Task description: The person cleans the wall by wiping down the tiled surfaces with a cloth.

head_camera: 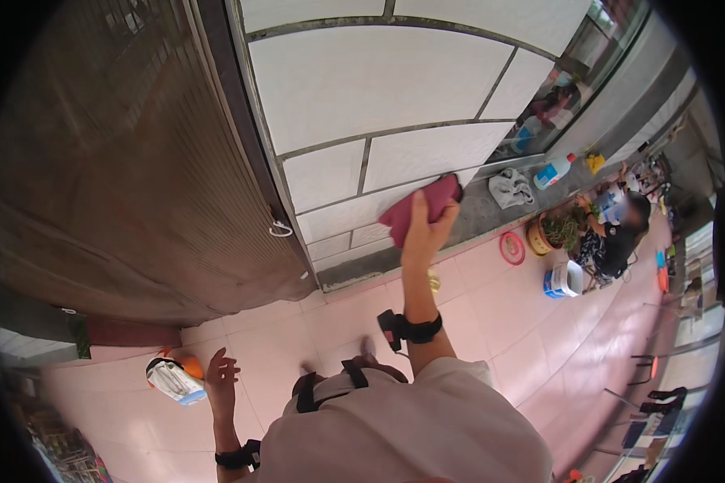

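Note:
A maroon cloth (408, 214) lies folded in my right hand (430, 232), pressed against or just in front of the white tiled wall (380, 84). Dark strips of joint run between the tiles. My left hand (220, 375) hangs low over the floor with its fingers loosely apart and nothing in it. Near it on the floor stands a white and orange bag (178, 377). To the right of the cloth a grey rag (510, 188) rests on the dark sill (483, 208), beside a plastic bottle (554, 171) with a blue label and red cap.
A brown door curtain (133, 181) hangs at the left, edged by a dark frame (260, 157). Along the right are a red ring (512, 249), a potted plant (556, 232), a white bucket (565, 279) and a seated person (622, 241). Pink floor tiles (489, 314) spread below.

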Demonstrator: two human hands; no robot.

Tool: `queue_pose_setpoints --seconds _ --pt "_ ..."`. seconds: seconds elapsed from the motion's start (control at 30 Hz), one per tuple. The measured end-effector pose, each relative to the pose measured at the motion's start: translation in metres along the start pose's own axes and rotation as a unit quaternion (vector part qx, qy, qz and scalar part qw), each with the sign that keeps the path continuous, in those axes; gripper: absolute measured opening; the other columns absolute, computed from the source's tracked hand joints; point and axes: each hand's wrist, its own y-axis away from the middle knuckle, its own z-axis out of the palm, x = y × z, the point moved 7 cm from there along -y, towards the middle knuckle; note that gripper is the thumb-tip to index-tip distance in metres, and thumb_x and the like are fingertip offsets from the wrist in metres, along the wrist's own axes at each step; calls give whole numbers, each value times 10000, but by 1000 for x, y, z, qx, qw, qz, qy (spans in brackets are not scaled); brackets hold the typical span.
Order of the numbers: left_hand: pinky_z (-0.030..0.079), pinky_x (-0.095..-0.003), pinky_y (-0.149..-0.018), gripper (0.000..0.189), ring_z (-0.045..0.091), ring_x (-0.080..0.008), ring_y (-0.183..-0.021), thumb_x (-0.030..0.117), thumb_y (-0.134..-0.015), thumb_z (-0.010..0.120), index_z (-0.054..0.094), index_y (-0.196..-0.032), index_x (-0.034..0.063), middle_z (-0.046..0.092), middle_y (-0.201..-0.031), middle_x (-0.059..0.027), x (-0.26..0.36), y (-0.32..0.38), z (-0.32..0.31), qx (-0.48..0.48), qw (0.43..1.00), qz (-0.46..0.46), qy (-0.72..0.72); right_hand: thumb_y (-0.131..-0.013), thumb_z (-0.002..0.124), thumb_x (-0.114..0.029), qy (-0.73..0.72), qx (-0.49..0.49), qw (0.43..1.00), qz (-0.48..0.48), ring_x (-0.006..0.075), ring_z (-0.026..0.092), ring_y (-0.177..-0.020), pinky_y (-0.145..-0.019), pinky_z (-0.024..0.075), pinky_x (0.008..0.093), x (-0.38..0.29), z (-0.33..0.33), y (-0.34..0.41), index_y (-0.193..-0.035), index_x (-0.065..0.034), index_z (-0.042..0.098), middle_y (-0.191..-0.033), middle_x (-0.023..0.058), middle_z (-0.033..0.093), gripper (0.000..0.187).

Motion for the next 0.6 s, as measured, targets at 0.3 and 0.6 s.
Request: queue_pose_setpoints --seconds 0.3,0.6 --pt "530 -246 -619 388 678 -146 -780 -1 -887 566 535 -1270 50 670 -966 -72 67 -19 32 -84 987 129 -43 -796 771 -253 -35 -73 997 21 122 541 -799 -717 463 261 12 13 15 -1015 -16 528 -896 53 594 404" --pt "517 -239 -669 362 682 -143 -800 19 -919 546 528 -1280 46 674 -970 -70 99 -30 37 -103 982 154 -38 -753 786 -319 84 -187 979 24 182 599 -753 -713 489 306 11 52 88 -1028 -37 515 -878 98 634 478"
